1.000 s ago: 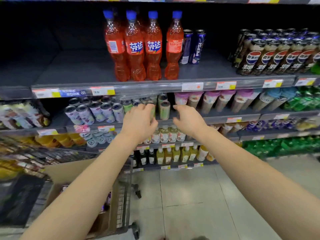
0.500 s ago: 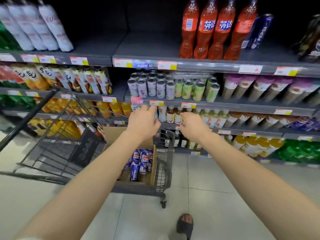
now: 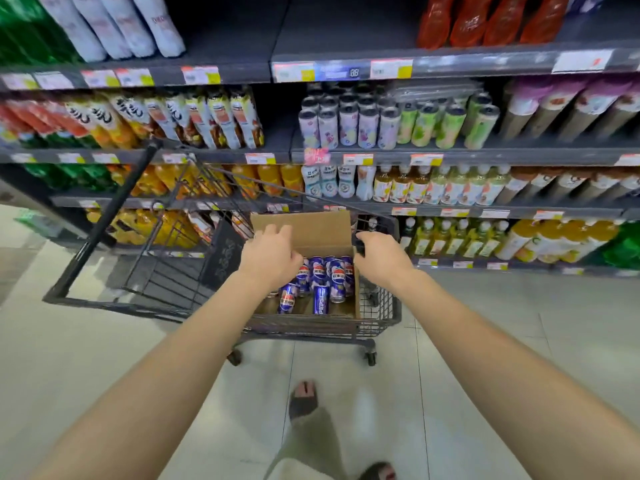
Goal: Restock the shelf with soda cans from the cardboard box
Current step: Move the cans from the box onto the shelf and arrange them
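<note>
An open cardboard box (image 3: 311, 230) stands in the front of a dark shopping cart (image 3: 381, 327). Several blue Pepsi cans (image 3: 327, 280) are inside it, some upright and two lying down. My left hand (image 3: 272, 256) hovers over the box's left side with fingers loosely curled downward, holding nothing. My right hand (image 3: 381, 254) reaches to the box's right wall by the cart rim; its fingertips are hidden. The top shelf (image 3: 346, 26) has a bare dark stretch left of the orange soda bottles (image 3: 485, 19).
Shelves full of drinks run across the whole view: slim cans (image 3: 349, 126) on the second level, small bottles (image 3: 433, 185) below. The cart's handle (image 3: 114, 216) slants out to the left. My sandalled foot (image 3: 303, 400) is on the pale tiled floor behind the cart.
My view has swung down and left from the upper shelf to the cart. Both hands have dropped from shelf height to the cardboard box, still holding nothing.
</note>
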Available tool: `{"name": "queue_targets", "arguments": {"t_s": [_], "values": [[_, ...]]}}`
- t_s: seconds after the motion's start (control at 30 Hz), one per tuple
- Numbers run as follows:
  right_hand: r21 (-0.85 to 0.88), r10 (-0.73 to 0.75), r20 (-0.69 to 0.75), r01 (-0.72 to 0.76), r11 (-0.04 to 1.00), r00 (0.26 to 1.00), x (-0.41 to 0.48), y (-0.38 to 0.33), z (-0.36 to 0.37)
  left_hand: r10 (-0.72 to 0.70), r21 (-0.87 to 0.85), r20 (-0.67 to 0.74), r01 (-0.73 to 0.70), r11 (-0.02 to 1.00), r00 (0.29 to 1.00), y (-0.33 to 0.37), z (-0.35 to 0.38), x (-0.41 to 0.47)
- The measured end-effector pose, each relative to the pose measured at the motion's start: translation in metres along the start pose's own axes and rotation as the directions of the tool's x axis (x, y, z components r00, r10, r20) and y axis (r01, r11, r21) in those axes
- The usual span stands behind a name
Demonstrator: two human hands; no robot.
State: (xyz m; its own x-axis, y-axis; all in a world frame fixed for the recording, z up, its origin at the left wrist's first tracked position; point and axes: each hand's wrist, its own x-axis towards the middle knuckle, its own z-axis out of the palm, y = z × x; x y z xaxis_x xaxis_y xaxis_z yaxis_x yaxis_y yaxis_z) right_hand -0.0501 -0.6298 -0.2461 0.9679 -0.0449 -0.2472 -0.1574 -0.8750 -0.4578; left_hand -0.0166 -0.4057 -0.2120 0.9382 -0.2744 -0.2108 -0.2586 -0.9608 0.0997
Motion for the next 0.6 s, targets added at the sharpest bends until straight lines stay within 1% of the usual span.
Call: {"name": "queue_targets", "arguments": {"t_s": [0.17, 0.23, 0.33, 0.5, 0.6], "values": [[-0.079, 0.038, 0.089, -0.031, 0.996, 0.995, 0.051, -0.034, 0.048, -0.05, -0.075, 0.037, 0.052, 0.996, 0.998, -0.07, 0.034, 0.025], [-0.106, 0.095, 0.13, -0.081, 0.991, 0.987, 0.072, -0.048, 0.071, -0.059, -0.086, 0.073, 0.065, 0.994, 0.996, -0.095, 0.051, 0.038], [-0.131, 0.198, 0.214, -0.173, 0.976, 0.957, 0.098, -0.061, 0.111, -0.046, -0.084, 0.172, 0.061, 0.995, 0.984, -0.124, 0.08, 0.058], [-0.09, 0.35, 0.288, -0.339, 0.937, 0.891, 0.131, -0.066, 0.164, -0.025, -0.04, 0.279, 0.038, 0.999, 0.96, -0.153, 0.113, 0.095], [-0.045, 0.417, 0.313, -0.426, 0.904, 0.853, 0.146, -0.063, 0.186, -0.018, -0.071, 0.371, 0.047, 0.996, 0.929, -0.16, 0.138, 0.111]]}}
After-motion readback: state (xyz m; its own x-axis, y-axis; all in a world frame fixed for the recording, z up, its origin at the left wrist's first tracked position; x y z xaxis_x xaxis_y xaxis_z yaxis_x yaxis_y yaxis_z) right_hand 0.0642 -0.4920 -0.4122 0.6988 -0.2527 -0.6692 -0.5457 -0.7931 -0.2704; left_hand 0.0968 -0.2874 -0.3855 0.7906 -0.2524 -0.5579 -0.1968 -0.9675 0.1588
